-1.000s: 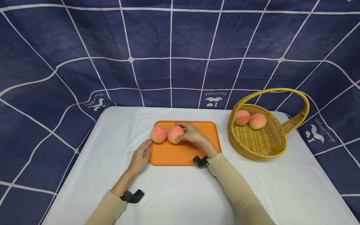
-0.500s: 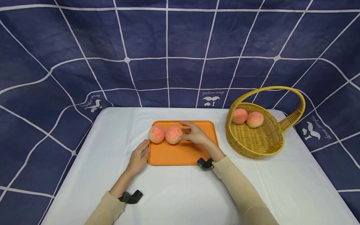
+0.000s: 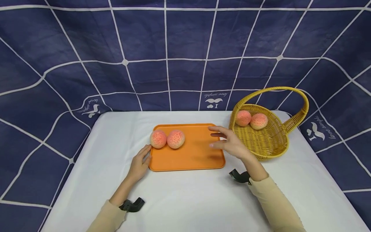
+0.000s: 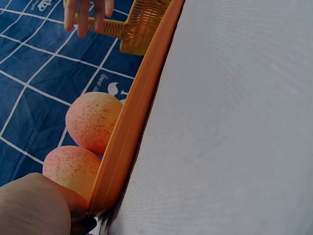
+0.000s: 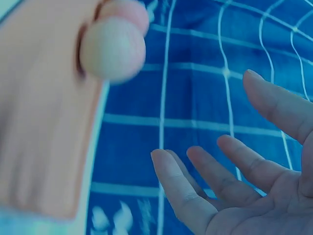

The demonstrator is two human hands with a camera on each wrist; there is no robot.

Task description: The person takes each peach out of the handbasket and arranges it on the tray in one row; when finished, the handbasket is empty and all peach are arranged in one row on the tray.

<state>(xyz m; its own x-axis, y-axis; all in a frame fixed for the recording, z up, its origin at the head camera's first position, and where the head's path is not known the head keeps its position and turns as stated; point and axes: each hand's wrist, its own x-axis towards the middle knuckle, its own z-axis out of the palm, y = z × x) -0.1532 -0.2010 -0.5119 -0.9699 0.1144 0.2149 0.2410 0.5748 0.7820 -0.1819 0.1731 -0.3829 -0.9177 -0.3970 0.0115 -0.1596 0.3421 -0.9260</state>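
Two pink-and-yellow speckled peaches, a left one [image 3: 158,139] and a right one [image 3: 175,139], sit side by side on the left part of an orange tray [image 3: 188,162]. My left hand [image 3: 140,163] rests against the tray's left edge, its fingertips at the rim close by the left peach. In the left wrist view the left hand [image 4: 36,208] partly covers the nearer peach [image 4: 71,166]. Over the tray's right edge hovers my right hand [image 3: 230,141], fingers spread and holding nothing. The right wrist view shows the right hand [image 5: 244,186] with loosely bent, parted fingers.
A yellow wicker basket [image 3: 282,141] with a tall handle stands right of the tray, behind my right hand. Two more peaches, one [image 3: 242,118] beside the other [image 3: 259,121], lie at its back. A white cloth [image 3: 185,199] covers the table; a blue checked curtain [image 3: 185,45] hangs behind.
My right hand has let go of the right peach and moved right, toward the basket. The left hand stays at the tray's edge. The head view has shifted slightly.
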